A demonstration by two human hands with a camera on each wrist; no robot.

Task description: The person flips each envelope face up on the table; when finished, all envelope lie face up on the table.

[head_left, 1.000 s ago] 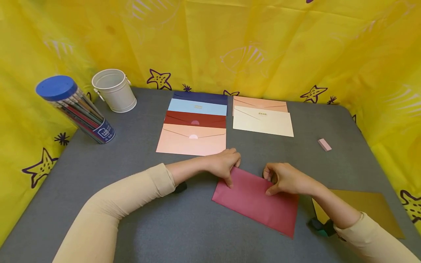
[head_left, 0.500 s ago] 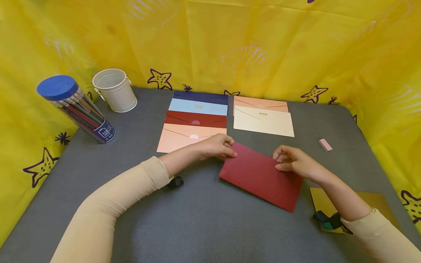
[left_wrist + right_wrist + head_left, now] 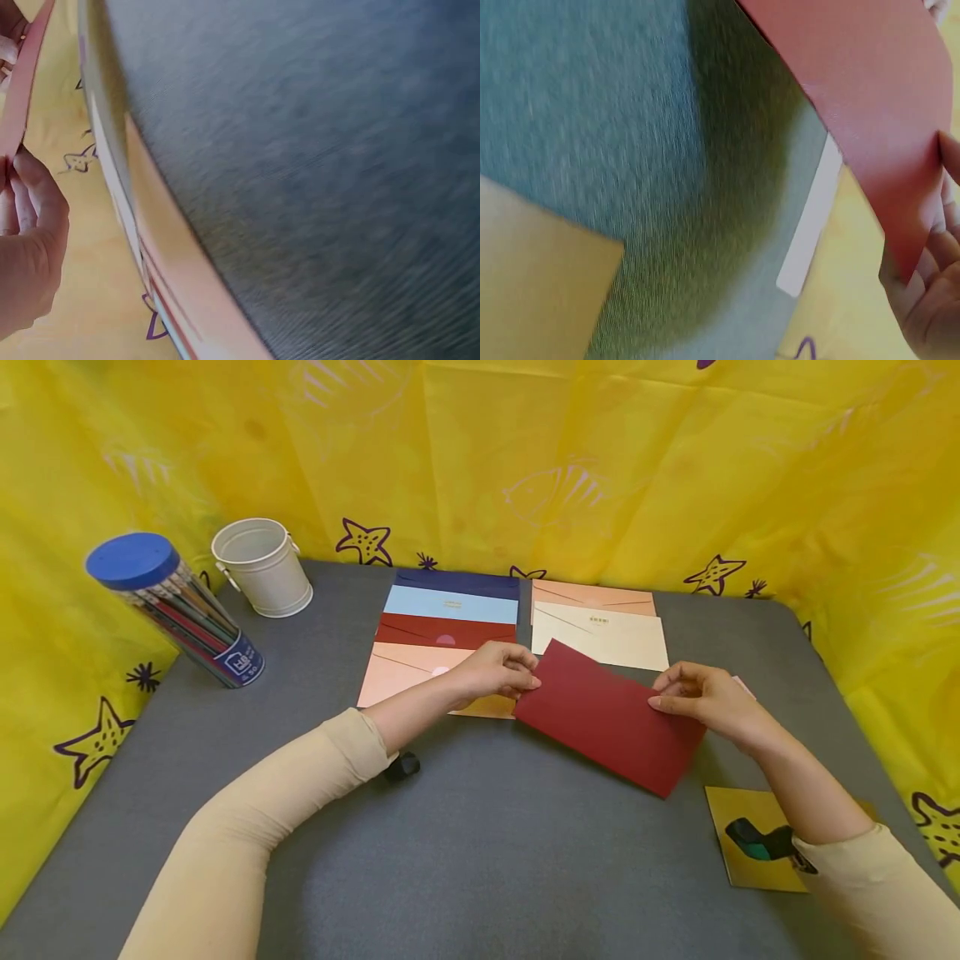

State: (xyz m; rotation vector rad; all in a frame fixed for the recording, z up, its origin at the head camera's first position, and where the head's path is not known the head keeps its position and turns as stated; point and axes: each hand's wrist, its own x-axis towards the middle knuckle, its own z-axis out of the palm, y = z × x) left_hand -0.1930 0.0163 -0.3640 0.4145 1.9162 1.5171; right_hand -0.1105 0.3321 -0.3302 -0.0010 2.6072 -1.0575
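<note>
A dark red envelope [image 3: 607,722] hangs tilted above the table, its plain side showing. At its left corner my left hand [image 3: 491,675] pinches it between thumb and fingers. My right hand [image 3: 708,700] grips the upper right part, thumb in front. In the right wrist view the red envelope [image 3: 877,97] is off the table, with the right hand [image 3: 930,300] holding its edge. The left hand [image 3: 34,232] also pinches it in the left wrist view. Partly behind my left hand lies a pale pink envelope [image 3: 393,681].
Beyond the pink one, red [image 3: 408,631], light blue [image 3: 420,602] and navy [image 3: 450,581] envelopes overlap. A cream envelope [image 3: 600,635] partly covers a peach one [image 3: 592,596]. A gold envelope [image 3: 742,827], pink eraser [image 3: 810,217], white bucket [image 3: 270,577] and pencil tub [image 3: 202,618] surround them.
Both hands have lifted the red envelope off the table and carried it away from me and slightly right. It now overlaps the cream envelope's front edge in view.
</note>
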